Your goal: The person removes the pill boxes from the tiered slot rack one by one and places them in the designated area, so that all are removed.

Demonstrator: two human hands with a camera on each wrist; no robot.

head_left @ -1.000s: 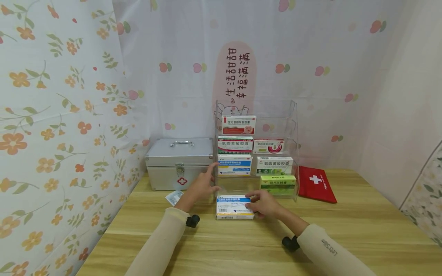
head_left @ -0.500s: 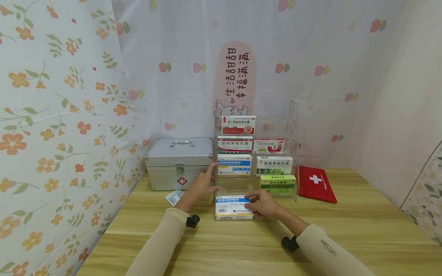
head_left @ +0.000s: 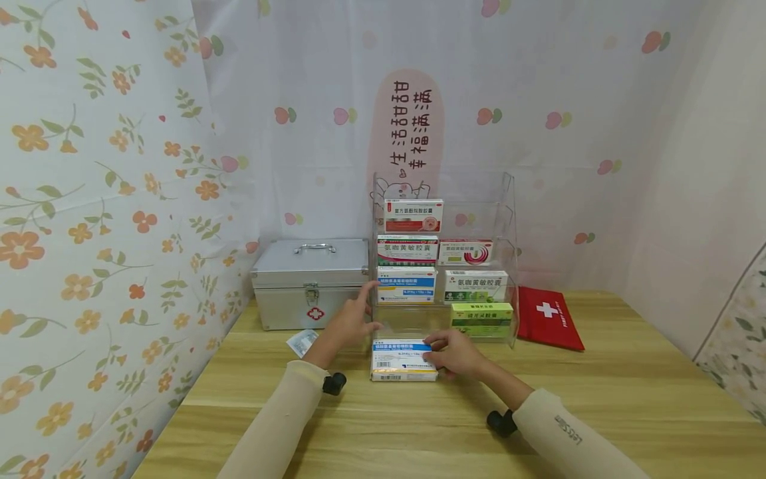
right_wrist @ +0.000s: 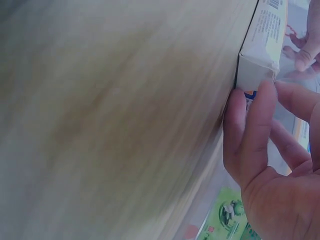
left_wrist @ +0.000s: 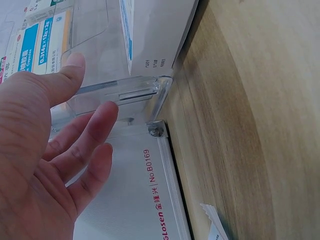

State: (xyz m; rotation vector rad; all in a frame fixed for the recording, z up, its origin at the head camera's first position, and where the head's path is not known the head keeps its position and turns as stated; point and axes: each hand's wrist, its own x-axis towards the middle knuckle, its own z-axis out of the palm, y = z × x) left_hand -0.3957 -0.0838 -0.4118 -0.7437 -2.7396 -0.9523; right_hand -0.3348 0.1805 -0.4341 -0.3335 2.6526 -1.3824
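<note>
A white-and-blue medicine box [head_left: 402,362] lies on the table in front of a clear tiered display rack [head_left: 413,320], its printed face up. My right hand [head_left: 457,354] holds its right end; in the right wrist view the fingertips [right_wrist: 265,92] meet the box's end face. My left hand [head_left: 350,322] is at the rack's lower left side, fingers loosely spread and nothing carried. In the left wrist view, its thumb [left_wrist: 75,65] and fingers lie by the clear side panel; firm contact is hard to tell. A matching blue-and-white box [head_left: 407,287] stands on the rack.
Several other medicine boxes stand in the rack, including a green one [head_left: 481,321] at the lower right. A silver first-aid case [head_left: 287,309] is close on the left, with a small packet [head_left: 302,341] before it. A red first-aid pouch [head_left: 547,322] lies on the right.
The box on the table has shifted very slightly left, with my right hand staying at its right end. My left hand keeps its place beside the rack.
</note>
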